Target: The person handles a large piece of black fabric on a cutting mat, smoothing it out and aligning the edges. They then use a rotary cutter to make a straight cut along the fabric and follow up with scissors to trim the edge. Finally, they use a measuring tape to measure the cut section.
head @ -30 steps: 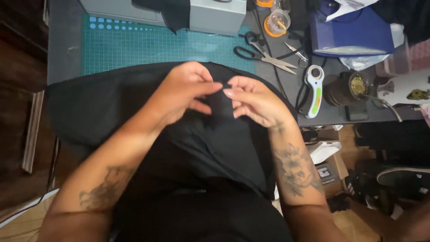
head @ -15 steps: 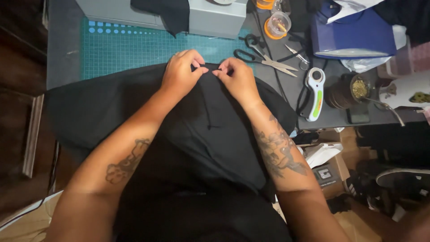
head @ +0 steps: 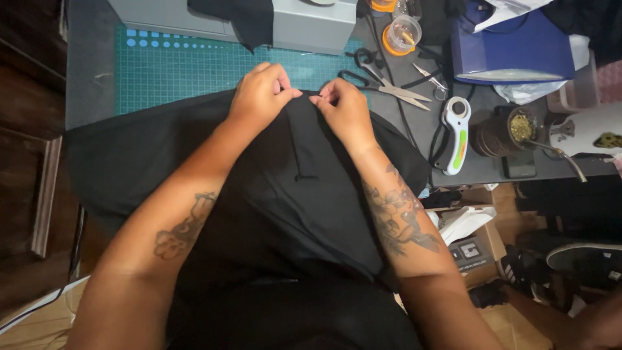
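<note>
A grey desk [head: 91, 78] carries a green cutting mat [head: 175, 68]; dark wooden floor [head: 26, 162] lies left, cluttered boxes [head: 476, 249] right.

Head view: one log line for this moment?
left hand: pinching black fabric edge | right hand: pinching same edge | scissors: untouched, right

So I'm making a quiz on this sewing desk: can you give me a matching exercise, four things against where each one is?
Things:
1. scissors
2. rotary cutter
3. black fabric
4. cutting mat

Places:
A. pinched at its far edge by the left hand and right hand
B. teal, under the fabric's far edge
C. right of the right hand, beyond the cutter
D. near the desk's front edge, right of the fabric

Pairs: 1-C, 2-D, 3-A, 4-B
</note>
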